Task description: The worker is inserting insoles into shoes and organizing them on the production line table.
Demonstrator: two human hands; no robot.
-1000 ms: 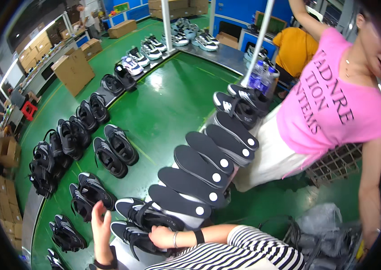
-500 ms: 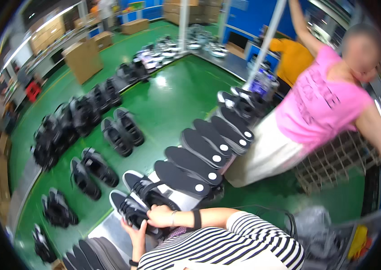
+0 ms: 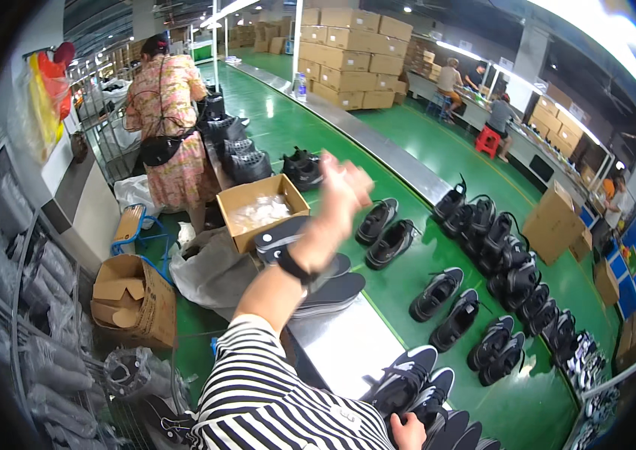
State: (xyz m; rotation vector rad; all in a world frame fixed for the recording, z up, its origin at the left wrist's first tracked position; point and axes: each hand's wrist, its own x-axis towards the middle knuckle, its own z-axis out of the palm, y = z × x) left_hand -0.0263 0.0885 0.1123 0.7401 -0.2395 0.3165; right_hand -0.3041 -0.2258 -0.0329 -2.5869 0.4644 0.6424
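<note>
My left hand (image 3: pixel 344 189), blurred by motion, reaches forward past stacked black insoles (image 3: pixel 329 292), with its fingers apart and nothing visible in it. A black band circles that wrist. Behind the arm is an open cardboard box (image 3: pixel 261 211) of small whitish packets. My right hand (image 3: pixel 408 433) is cut by the lower edge; its visible fingers are bent beside a pair of black and grey laced shoes (image 3: pixel 406 379). Whether it grips anything there is hidden. The shoes sit at the end of a pale metal work surface (image 3: pixel 351 341). More insoles (image 3: pixel 453 433) lie right of that hand.
Pairs of black shoes (image 3: pixel 460 319) stand on the green surface ahead, and a long row of shoes (image 3: pixel 509 259) lines its far side. To the left are an empty carton (image 3: pixel 132 300), a rack of wrapped goods (image 3: pixel 51 330), a blue-framed stool (image 3: pixel 134 229) and a person in floral clothing (image 3: pixel 168 127).
The view has swung left. Both hands were together at the shoes; now my left arm is stretched far forward, away from them, while my right hand stays beside the pair.
</note>
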